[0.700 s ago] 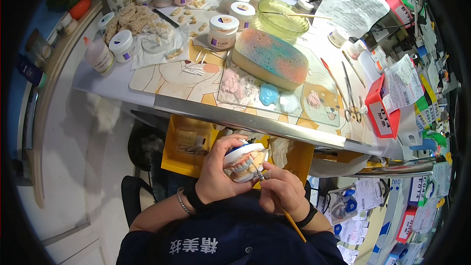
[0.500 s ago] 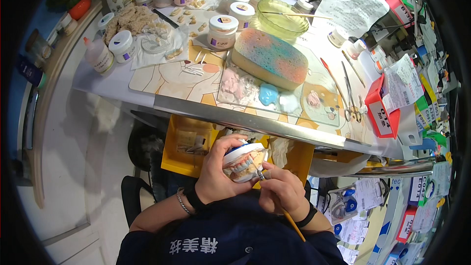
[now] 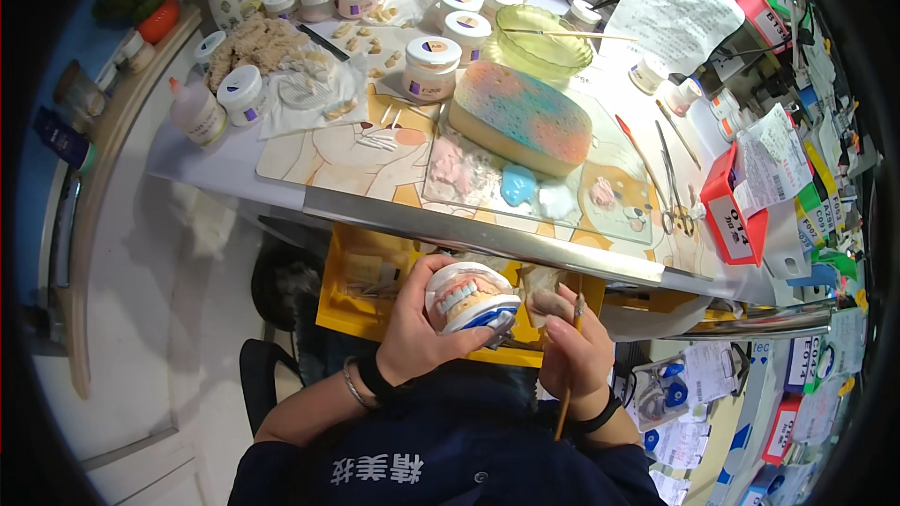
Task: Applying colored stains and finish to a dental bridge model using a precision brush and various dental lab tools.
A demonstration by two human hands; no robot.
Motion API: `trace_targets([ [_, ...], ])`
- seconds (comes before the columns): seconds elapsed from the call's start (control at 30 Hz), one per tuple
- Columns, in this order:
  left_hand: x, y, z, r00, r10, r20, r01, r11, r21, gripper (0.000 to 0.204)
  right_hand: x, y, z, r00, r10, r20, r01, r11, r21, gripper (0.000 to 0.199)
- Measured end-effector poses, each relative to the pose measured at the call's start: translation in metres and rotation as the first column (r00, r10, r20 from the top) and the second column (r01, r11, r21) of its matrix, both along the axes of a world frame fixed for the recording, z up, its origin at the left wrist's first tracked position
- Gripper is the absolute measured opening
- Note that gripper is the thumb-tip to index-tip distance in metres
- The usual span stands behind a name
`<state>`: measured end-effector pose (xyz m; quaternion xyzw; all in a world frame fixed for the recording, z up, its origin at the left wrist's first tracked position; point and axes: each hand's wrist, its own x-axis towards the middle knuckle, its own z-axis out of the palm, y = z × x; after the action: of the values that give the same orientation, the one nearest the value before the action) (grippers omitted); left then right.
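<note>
My left hand [image 3: 419,335] is wrapped round a dental plaster model [image 3: 472,274] with upper and lower jaws together, held over the open drawer. Its grey-white teeth and pink gum show at the front, and blue shows on its base beside my thumb. Apart from the model, at its right, my right hand [image 3: 583,356] grips a thin tool with a wooden handle [image 3: 564,405]. The tool stands nearly upright, its metallic part above my fingers; its tip is too blurred to make out.
Beyond the metal bench edge [image 3: 450,228] lie a multicoloured sponge [image 3: 520,117] and a glass slab [image 3: 459,189] with pink, blue and white paste. Several lidded jars [image 3: 432,68], a green bowl [image 3: 553,58], scissors [image 3: 671,189] and a red tray [image 3: 729,215] stand around. The yellow drawer [image 3: 335,305] sits below.
My right hand has drawn away from the model to the right, and the tool in it has swung more upright. My left hand has turned the model, so more of its blue base shows.
</note>
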<state>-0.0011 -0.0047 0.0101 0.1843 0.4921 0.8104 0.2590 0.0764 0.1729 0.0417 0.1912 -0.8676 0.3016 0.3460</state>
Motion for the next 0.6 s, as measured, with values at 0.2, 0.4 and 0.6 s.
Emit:
trace_targets([
  [0.2,0.005,0.009,0.006,0.992,0.06,0.112,-0.056,0.998,-0.037,0.067,-0.009,-0.021,0.007,0.978,-0.064,0.196,0.044,0.994,0.105,0.08],
  [0.4,0.006,0.002,0.001,0.997,-0.08,-0.003,0.079,0.997,-0.01,0.092,-0.004,-0.018,-0.003,0.962,-0.076,0.263,0.062,0.996,0.061,0.079],
  [0.6,-0.01,-0.015,0.004,0.931,-0.36,-0.056,0.357,0.932,-0.054,0.1,-0.004,-0.012,0.007,0.942,0.018,0.335,-0.004,0.999,-0.043,0.078],
])
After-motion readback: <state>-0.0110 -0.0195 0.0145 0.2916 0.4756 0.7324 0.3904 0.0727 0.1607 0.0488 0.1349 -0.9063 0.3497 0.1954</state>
